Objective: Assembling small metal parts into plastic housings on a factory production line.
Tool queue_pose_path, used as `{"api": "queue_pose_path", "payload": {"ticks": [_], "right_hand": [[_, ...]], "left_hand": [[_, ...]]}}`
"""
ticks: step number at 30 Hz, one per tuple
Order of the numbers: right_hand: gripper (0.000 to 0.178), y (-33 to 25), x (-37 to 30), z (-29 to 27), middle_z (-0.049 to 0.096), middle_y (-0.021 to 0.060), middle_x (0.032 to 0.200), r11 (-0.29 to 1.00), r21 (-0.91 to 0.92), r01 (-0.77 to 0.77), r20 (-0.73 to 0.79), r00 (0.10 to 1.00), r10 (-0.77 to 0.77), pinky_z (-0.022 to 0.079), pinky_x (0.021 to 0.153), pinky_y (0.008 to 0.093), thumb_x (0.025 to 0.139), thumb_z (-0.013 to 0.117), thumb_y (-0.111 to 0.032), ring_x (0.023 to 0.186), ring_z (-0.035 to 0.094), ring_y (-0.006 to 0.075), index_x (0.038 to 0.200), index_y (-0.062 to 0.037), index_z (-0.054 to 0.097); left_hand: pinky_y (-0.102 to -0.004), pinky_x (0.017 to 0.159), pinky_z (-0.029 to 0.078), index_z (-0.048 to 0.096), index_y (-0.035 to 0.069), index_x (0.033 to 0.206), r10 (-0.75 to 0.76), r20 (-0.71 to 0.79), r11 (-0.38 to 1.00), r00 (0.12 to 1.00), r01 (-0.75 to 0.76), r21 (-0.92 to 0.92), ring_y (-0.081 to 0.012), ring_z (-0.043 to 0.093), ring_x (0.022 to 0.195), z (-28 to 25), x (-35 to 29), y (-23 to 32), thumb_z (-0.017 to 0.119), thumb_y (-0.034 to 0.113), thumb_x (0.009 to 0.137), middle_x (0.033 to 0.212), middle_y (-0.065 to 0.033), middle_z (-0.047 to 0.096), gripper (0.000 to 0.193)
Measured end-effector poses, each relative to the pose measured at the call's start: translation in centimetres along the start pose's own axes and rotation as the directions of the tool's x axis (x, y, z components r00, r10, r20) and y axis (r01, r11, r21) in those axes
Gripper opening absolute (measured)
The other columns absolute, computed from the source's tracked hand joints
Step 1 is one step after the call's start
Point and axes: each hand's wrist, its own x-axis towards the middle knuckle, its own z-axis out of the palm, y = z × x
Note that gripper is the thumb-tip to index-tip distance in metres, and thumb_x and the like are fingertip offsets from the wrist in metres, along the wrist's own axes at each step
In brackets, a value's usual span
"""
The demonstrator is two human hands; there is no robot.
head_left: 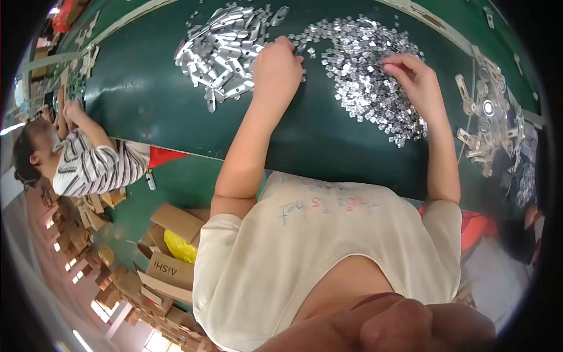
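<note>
Leave strips [221, 77] heaped at left; steady left hand [277, 70] by their right edge, with fingers curled, cannot tell around what. Pick lightly with right hand [423, 88] over squares [363, 97] heaped at right, with fingertips narrow; cannot tell if holding one.

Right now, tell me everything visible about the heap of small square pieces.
The sprawling heap holds many small, squarish, shiny silver pieces that look metallic. It lies on the green tabletop, right of the elongated silver pieces, with stragglers along its edges. The right hand is over it; whether the fingertips touch it is unclear.
</note>
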Motion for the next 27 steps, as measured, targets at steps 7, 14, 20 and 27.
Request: {"api": "queue_pose_path", "payload": {"ticks": [7,14,20,27], "right_hand": [[0.019,-3.6,-1.6,-2.1,0.06,0.0029,0.075,0.757,0.649,-0.073,0.217,0.972,-0.093,0.043,0.058,0.0207,0.083,0.058,-0.006,0.061,0.052,0.0073,0.1,0.0005,0.064],[0.018,-6.2,-2.3,-2.0,0.062,0.0048,0.076,0.683,0.731,-0.007,0.198,0.959,-0.203,0.044,0.053,0.0203,0.082,0.059,-0.004,0.058,0.053,0.008,0.099,-0.0011,0.066],[0.022,-7.5,-3.4,-1.4,0.057,0.0091,0.084,0.69,0.723,-0.002,0.111,0.987,-0.113,0.041,0.05,0.0193,0.079,0.059,0.001,0.06,0.051,0.0091,0.1,0.0053,0.06],[0.018,-7.2,-4.1,-1.2,0.054,0.0102,0.089,0.833,0.483,0.269,-0.048,0.958,-0.282,0.04,0.063,0.0217,0.074,0.061,0.004,0.076,0.051,0.0123,0.092,0.0045,0.06]], "left_hand": [[-0.023,0.051,0.044,0.054,-0.001,0.095,-0.04,0.059,0.511,0.997,0.071,-0.857,-0.0141,0.058,0.058,-2.5,-3.0,3.1,0.05,0.016,0.091,0.082,-0.011,0.062,0.018],[-0.0165,0.05,0.034,0.062,0.001,0.1,0.142,0.05,0.432,0.989,-0.017,-0.902,-0.0064,0.045,0.057,-3.3,-4.8,4.6,0.049,0.008,0.09,0.073,0.0005,0.052,0.018],[-0.0206,0.061,0.049,0.055,-0.004,0.107,0.176,0.076,0.367,0.981,0.006,-0.93,-0.012,0.06,0.07,-4.4,-6.2,6.0,0.055,-0.006,0.081,0.083,-0.0097,0.061,0.026],[-0.0247,0.062,0.053,0.054,-0.007,0.102,0.207,-0.032,0.441,0.978,-0.122,-0.889,-0.0171,0.063,0.069,-4.0,-7.0,7.5,0.059,-0.01,0.077,0.081,-0.0151,0.062,0.025]]}}
